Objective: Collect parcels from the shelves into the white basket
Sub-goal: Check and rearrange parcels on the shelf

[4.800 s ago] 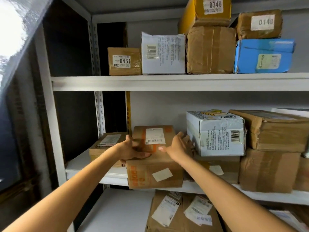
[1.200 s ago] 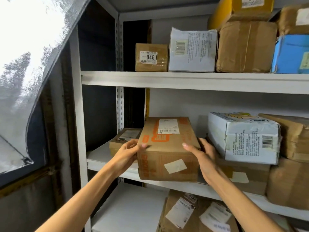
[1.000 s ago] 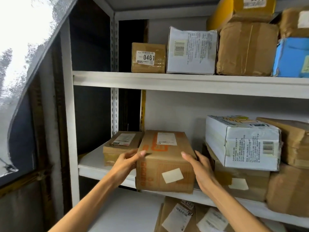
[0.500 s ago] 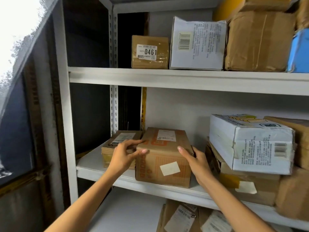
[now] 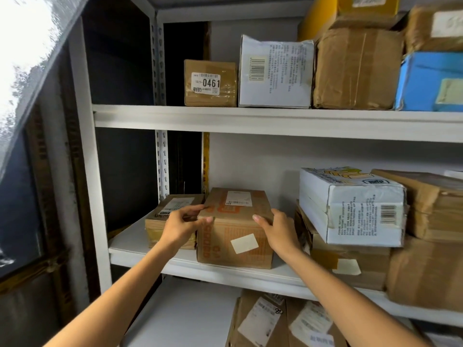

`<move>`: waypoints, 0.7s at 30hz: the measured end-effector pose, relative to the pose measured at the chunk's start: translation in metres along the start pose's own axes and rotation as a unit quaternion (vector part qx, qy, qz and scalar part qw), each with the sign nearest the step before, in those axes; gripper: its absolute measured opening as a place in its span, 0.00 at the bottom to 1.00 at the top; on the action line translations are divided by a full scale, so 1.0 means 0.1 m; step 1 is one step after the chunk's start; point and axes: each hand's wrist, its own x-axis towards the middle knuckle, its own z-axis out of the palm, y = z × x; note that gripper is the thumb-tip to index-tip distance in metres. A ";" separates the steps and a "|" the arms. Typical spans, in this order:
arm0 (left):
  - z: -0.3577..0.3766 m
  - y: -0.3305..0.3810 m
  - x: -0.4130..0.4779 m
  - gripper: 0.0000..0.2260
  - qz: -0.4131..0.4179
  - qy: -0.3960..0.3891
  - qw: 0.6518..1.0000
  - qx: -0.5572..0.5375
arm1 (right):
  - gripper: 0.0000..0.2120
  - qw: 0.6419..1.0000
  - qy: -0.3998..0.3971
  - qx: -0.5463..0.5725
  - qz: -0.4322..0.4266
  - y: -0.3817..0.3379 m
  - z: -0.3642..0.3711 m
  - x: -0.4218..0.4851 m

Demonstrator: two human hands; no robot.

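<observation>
A brown cardboard parcel with orange print [image 5: 234, 222] and a white shipping label on top stands flat on the middle shelf [image 5: 225, 274], near its front edge. My left hand [image 5: 181, 225] grips its upper left corner, fingers on top and thumb on the front face. On the parcel's upper right edge lies my right hand [image 5: 279, 230], fingers curled over the top. The white basket is out of view.
A flat brown parcel [image 5: 165, 214] touches the held one on the left. A white parcel [image 5: 350, 211] rests on brown boxes to the right. The upper shelf [image 5: 250, 121] carries the 0461 box [image 5: 210, 82] and several others. More labelled parcels [image 5: 263, 321] lie below.
The parcel was raised and tilted at the shelf's front edge. It has since come down and slid farther back onto the shelf, with both hands staying on it.
</observation>
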 end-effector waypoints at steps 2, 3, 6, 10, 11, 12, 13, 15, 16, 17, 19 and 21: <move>0.03 0.06 -0.01 0.20 0.026 0.018 0.996 0.083 | 0.31 0.995 -0.036 -0.094 -0.015 -0.11 -0.07 -0.05; 0.03 0.09 -0.02 0.19 0.053 0.020 0.990 0.127 | 0.34 0.989 -0.066 -0.129 -0.020 -0.16 -0.10 -0.09; 0.09 0.22 -0.06 0.19 0.147 0.006 0.959 0.244 | 0.38 0.970 -0.139 -0.195 -0.030 -0.23 -0.20 -0.26; 0.32 0.50 -0.24 0.19 0.173 0.031 0.929 0.325 | 0.34 0.965 -0.165 -0.199 -0.047 -0.22 -0.43 -0.48; 0.38 0.56 -0.30 0.20 0.173 0.028 0.927 0.331 | 0.32 0.963 -0.172 -0.198 -0.053 -0.22 -0.50 -0.52; 0.47 0.62 -0.38 0.20 0.171 0.021 0.925 0.338 | 0.29 0.960 -0.180 -0.203 -0.061 -0.20 -0.59 -0.57; 0.56 0.67 -0.46 0.21 0.169 0.016 0.923 0.346 | 0.27 0.956 -0.188 -0.214 -0.071 -0.17 -0.69 -0.62; 0.76 0.77 -0.63 0.21 0.163 0.008 0.919 0.359 | 0.28 0.946 -0.195 -0.244 -0.089 -0.10 -0.88 -0.72; 0.86 0.83 -0.70 0.20 0.157 0.007 0.919 0.362 | 0.29 0.941 -0.199 -0.256 -0.096 -0.06 -0.98 -0.76; 0.96 0.89 -0.77 0.20 0.150 0.007 0.918 0.366 | 0.28 0.938 -0.202 -0.263 -0.104 -0.02 -1.08 -0.81; 1.16 1.00 -0.89 0.19 0.124 -0.009 0.912 0.391 | 0.27 0.933 -0.213 -0.268 -0.114 0.07 -1.29 -0.92; 1.34 1.11 -0.97 0.20 0.090 -0.034 0.903 0.418 | 0.27 0.927 -0.222 -0.276 -0.118 0.16 -1.49 -1.00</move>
